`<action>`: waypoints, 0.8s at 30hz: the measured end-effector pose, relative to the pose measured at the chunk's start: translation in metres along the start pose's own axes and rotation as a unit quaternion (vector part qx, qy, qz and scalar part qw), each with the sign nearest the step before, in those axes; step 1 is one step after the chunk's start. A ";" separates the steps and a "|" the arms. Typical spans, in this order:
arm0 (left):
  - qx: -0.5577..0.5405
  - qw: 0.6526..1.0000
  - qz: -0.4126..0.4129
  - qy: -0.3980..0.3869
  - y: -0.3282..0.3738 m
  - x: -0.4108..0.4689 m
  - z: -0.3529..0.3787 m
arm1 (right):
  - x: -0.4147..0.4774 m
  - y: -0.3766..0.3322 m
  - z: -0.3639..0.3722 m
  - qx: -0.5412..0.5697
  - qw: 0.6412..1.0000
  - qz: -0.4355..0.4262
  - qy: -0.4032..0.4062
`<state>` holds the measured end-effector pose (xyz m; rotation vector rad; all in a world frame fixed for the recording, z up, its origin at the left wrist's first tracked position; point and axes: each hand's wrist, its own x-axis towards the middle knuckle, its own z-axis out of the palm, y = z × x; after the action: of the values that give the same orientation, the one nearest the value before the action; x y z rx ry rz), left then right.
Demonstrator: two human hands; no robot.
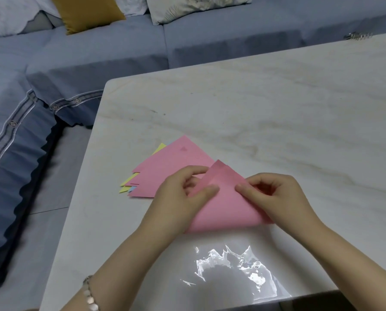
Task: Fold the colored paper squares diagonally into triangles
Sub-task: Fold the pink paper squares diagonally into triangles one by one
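A pink paper square (pixel 226 203) is bent over on itself, its two far corners almost meeting at the top, and its lower fold still rounded. My left hand (pixel 183 198) pinches its left edge with thumb on top. My right hand (pixel 279 198) pinches its right edge. Behind and to the left lies a stack of paper squares (pixel 169 167), pink on top, with yellow and light blue corners poking out at the left.
The white marble table (pixel 277 108) has its left edge and rounded corner near the stack. A blue sofa (pixel 97 52) with cushions wraps the far and left sides. Small metal objects (pixel 357 36) lie at the table's far right. Glare shines near the front edge.
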<state>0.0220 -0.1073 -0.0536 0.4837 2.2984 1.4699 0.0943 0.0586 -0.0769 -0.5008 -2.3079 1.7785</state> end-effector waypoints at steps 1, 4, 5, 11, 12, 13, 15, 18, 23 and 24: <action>0.015 1.000 0.015 0.015 0.000 0.001 0.002 | 0.000 0.000 0.001 -0.012 1.000 -0.002 0.005; 0.051 0.997 0.040 0.051 0.000 0.002 0.007 | 0.000 -0.002 0.001 -0.046 0.998 -0.019 0.031; 0.048 0.996 0.040 0.056 0.001 0.002 0.008 | 0.000 -0.003 0.000 -0.048 0.998 -0.023 0.035; -0.012 1.000 -0.002 0.010 0.002 -0.005 0.012 | -0.003 -0.009 -0.003 -0.046 0.998 -0.029 0.011; -0.020 1.000 -0.006 0.010 0.001 -0.006 0.012 | -0.004 -0.009 -0.003 -0.042 0.999 -0.026 0.009; -0.023 1.000 -0.008 0.015 0.001 -0.007 0.013 | -0.006 -0.010 -0.003 -0.035 0.999 -0.025 0.007; -0.001 0.999 -0.005 0.034 0.000 -0.009 0.013 | -0.008 -0.010 -0.003 -0.024 0.999 -0.022 0.007; 0.037 0.998 0.007 0.044 0.000 -0.013 0.015 | -0.011 -0.011 0.000 -0.019 1.000 -0.019 0.016; 0.025 0.998 0.027 0.058 0.002 -0.018 0.021 | -0.015 -0.016 0.001 -0.023 0.999 -0.027 0.034; 0.019 0.997 0.031 0.062 0.003 -0.019 0.022 | -0.015 -0.017 0.001 -0.025 0.999 -0.029 0.035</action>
<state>0.0495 -0.0975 -0.0567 0.4928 2.4312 1.5273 0.1056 0.0482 -0.0599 -0.4909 -2.3018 1.6541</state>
